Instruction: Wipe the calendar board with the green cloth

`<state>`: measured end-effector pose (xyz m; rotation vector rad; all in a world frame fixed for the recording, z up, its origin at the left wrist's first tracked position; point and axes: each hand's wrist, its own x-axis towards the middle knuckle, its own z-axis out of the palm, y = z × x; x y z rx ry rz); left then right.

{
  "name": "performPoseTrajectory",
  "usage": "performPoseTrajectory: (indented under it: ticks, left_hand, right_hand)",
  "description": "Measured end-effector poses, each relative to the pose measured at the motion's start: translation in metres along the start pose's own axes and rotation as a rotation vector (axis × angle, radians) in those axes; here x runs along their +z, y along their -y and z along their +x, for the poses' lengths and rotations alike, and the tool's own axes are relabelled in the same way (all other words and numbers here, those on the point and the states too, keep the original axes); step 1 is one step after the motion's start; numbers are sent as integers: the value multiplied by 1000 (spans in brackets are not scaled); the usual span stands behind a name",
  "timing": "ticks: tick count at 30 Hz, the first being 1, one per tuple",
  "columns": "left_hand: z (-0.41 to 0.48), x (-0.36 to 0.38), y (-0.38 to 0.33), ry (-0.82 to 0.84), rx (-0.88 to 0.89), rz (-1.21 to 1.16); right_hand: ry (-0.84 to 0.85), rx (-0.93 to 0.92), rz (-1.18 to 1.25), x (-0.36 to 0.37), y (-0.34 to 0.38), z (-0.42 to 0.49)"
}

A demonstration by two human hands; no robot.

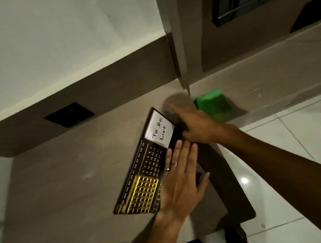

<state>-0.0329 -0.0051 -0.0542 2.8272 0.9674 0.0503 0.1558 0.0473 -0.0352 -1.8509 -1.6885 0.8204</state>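
Board pinned, cloth not yet taken.
Left hand (179, 178) lies flat, open, steadying calendar board (149, 168); right hand (197, 125), open and empty, nears green cloth (213, 104).

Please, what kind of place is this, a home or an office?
Probably a home, though I cannot be sure. A built-in wooden desk stands against a wall with a dark socket panel, over glossy floor tiles. A calendar board with a handwritten To Do List lies on it.
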Motion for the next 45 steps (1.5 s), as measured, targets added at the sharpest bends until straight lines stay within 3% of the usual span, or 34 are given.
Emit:
performPoseTrajectory:
  ticks: [2, 4, 12, 20, 25, 39, 43, 45]
  left_hand:
    - [-13, -20, 12, -77, -45, 96]
    - [-26, -33, 26, -96, -104, 172]
    - [-76, -52, 92, -8, -324, 230]
    - [-108, -69, 190, -84, -454, 284]
    - [-89, -73, 232, -56, -418, 441]
    - [-62, -73, 253, -80, -412, 343]
    - [-63, -84, 249, -114, -395, 349]
    - [-72, -91, 238, -236, -337, 335]
  right_hand:
    - [139, 17, 17, 3, 7, 4]
    - [158, 42, 57, 8, 10, 4]
    - [17, 132, 60, 44, 23, -22]
    - [-148, 189, -26, 95, 58, -27]
    - [-214, 233, 10, 105, 77, -13]
    - [-148, 397, -26, 99, 84, 13]
    - [-159, 397, 6, 97, 85, 10]
    - [-203, 390, 41, 92, 87, 6]
